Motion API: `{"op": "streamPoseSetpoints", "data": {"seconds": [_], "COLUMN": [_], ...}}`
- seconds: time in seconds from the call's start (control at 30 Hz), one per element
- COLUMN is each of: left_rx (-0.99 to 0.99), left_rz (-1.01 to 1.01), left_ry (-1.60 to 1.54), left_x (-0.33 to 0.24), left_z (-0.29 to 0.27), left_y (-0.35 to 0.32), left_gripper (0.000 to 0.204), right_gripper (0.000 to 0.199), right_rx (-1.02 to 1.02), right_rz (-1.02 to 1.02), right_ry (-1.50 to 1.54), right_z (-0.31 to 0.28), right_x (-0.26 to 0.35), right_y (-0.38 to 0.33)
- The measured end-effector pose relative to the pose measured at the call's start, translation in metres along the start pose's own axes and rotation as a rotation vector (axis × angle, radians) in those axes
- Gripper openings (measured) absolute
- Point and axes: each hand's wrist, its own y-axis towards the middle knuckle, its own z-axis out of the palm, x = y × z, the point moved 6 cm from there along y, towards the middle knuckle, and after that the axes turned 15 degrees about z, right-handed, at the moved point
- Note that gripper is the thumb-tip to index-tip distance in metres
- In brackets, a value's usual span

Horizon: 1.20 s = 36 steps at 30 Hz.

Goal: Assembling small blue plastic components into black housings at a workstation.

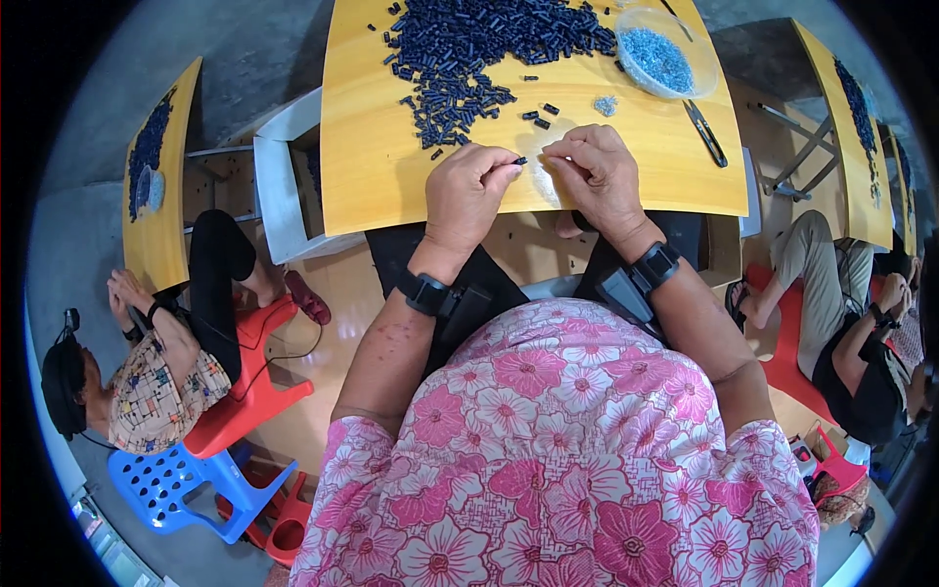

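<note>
Between the thumb and forefinger of my left hand is a small black plastic sleeve, held just over the table's near side. Close to its right, my right hand is closed in a pinch; whatever its fingertips hold is too small to make out. A few loose black sleeves lie on the yellow table just beyond both hands. Farther back spreads a large heap of the same black sleeves. Beyond my right hand sits a little cluster of clear bluish pieces.
A clear plastic bowl of small blue pieces stands at the far right, with black-handled thread snips nearby. Other people sit at similar tables on both sides. A blue plastic stool is at the lower left.
</note>
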Motion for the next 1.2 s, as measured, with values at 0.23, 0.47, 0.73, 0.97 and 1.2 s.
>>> {"op": "streamPoseSetpoints", "data": {"seconds": [0.23,0.47,0.73,0.97,1.2], "left_rx": [-0.025,-0.026,-0.032,-0.043,-0.05], "left_rz": [0.029,0.06,0.071,0.085,0.115], "left_ry": [0.006,0.04,0.051,0.068,0.074], "left_x": [0.0,0.001,-0.002,-0.004,-0.006], "left_z": [0.001,0.002,0.003,0.004,0.004], "left_y": [0.0,0.002,0.001,0.0,-0.002], "left_gripper": [0.009,0.009,0.01,0.011,0.011], "right_gripper": [0.008,0.009,0.008,0.008,0.008], "right_rx": [0.074,0.09,0.095,0.096,0.083], "right_rz": [0.018,0.005,-0.032,-0.032,-0.061], "right_ry": [0.051,0.037,-0.018,-0.014,-0.005], "right_z": [0.007,0.01,0.011,0.011,0.007], "right_x": [0.004,0.001,0.002,0.001,0.006], "right_y": [0.002,0.004,0.004,0.002,0.0]}}
